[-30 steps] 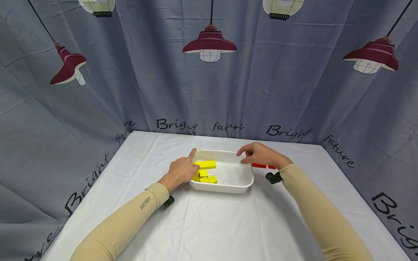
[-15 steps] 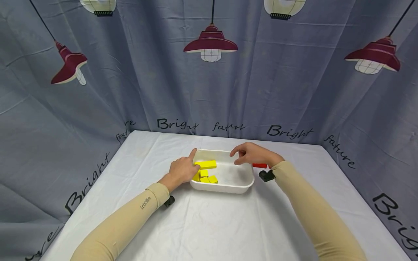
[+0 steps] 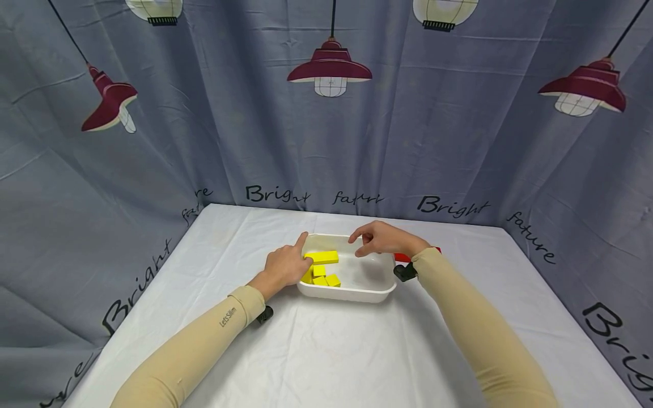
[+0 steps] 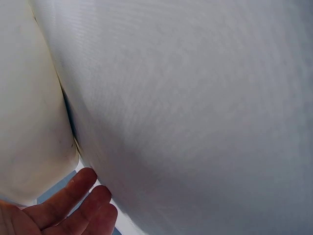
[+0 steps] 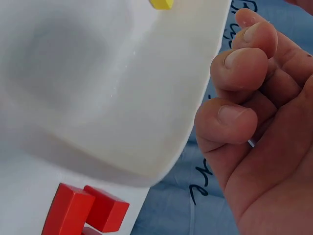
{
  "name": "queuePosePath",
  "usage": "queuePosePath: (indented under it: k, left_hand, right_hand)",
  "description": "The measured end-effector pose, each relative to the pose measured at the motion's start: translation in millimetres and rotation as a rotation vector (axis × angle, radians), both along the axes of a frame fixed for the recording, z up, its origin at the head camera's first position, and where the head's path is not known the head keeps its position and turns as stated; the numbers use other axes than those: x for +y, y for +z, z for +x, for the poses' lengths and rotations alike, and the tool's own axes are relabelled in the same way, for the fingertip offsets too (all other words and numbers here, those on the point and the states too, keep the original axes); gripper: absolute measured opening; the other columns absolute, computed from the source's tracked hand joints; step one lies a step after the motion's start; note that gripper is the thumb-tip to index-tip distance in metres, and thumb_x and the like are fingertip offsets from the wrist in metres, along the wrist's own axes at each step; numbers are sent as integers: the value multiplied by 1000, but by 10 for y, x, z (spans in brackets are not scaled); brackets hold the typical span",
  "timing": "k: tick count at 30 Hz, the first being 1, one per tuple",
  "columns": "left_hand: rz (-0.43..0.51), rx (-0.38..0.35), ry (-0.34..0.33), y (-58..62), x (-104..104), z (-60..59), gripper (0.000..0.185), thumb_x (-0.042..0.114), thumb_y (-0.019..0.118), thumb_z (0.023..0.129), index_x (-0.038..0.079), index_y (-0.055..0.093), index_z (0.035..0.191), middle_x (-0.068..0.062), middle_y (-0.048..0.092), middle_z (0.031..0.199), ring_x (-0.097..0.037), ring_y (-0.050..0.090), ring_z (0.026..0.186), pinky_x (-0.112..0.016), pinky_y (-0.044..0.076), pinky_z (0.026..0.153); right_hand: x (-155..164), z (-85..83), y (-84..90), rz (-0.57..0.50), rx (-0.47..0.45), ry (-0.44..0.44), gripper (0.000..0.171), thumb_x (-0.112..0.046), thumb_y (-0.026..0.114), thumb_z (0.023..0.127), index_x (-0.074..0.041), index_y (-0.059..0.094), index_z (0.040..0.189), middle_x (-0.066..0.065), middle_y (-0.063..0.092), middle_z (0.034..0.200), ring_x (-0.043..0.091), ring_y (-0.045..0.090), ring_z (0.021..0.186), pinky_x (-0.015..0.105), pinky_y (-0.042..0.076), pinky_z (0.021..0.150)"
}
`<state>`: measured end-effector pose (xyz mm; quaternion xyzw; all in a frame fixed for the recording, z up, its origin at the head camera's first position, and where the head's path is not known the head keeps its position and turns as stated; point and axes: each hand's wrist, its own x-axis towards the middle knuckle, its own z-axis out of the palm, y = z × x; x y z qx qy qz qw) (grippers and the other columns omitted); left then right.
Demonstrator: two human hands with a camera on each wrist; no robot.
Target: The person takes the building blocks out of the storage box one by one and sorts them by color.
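Observation:
A white rectangular basin (image 3: 347, 294) stands on the table. My left hand (image 3: 284, 265) grips its left wall, thumb over the rim and forefinger pointing along it; the left wrist view shows the other fingers (image 4: 80, 203) outside. Yellow blocks lie in the basin's left part: a long one (image 3: 325, 258) at the back and several small ones (image 3: 333, 280) in front. Over the basin's back right rim hovers my right hand (image 3: 390, 238), thumb and forefinger apart. Its remaining fingers (image 5: 232, 122) are loosely curled in the right wrist view, and I see nothing held there.
Red blocks (image 3: 402, 258) lie on the table right of the basin, partly behind the right wrist; two show beside the basin wall (image 5: 108, 208) in the right wrist view. White cloth (image 3: 331, 351) covers the table. A grey-blue curtain (image 3: 326, 141) hangs behind it.
My right hand has moved left over the basin, its thumb and forefinger still apart. The left hand, the basin and the yellow blocks have stayed in place.

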<state>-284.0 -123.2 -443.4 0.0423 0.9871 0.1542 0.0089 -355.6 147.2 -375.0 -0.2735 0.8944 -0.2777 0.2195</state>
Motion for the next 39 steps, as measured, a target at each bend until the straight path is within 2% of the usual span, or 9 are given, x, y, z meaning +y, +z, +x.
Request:
queuePosePath:
  k: [5,12,20,28,39]
  left_hand:
    - [0,-1,1,2,-1,0,73,41,47,95,22,22,161,-15,71,105,-24,61,77,-41,50,64]
    - [-5,-5,1,5,6,1,73,42,47,96,22,21,161,-14,71,102,-23,61,76,-42,50,65]
    - [-1,-6,1,0,2,-1,74,41,48,96,21,21,161,-12,70,97,-22,59,73,-40,49,63]
    - [0,-10,5,4,7,14,74,41,48,96,21,21,161,-13,70,100,-23,59,75,-41,49,65]
    - [-5,-7,10,18,13,9,73,41,48,96,21,22,161,-14,71,105,-24,62,78,-42,51,66]
  right_hand:
    - [-61,-35,-36,-2,-14,22,46,-26,79,85,-12,68,128,4,55,74,16,47,60,30,39,60]
    - [-141,-68,-103,7,-24,33,45,-23,78,86,-13,68,129,1,53,70,14,43,52,29,39,60]
    - [-224,-127,-224,15,-61,3,46,-23,78,86,-16,68,130,1,52,67,14,41,50,29,38,60]
    - [-297,-116,-311,23,-96,-24,46,-25,77,86,-20,67,131,0,50,66,15,41,50,28,40,62]
    - [-373,-144,-444,25,-85,3,48,-24,77,86,-20,66,132,1,49,63,16,42,49,28,39,58]
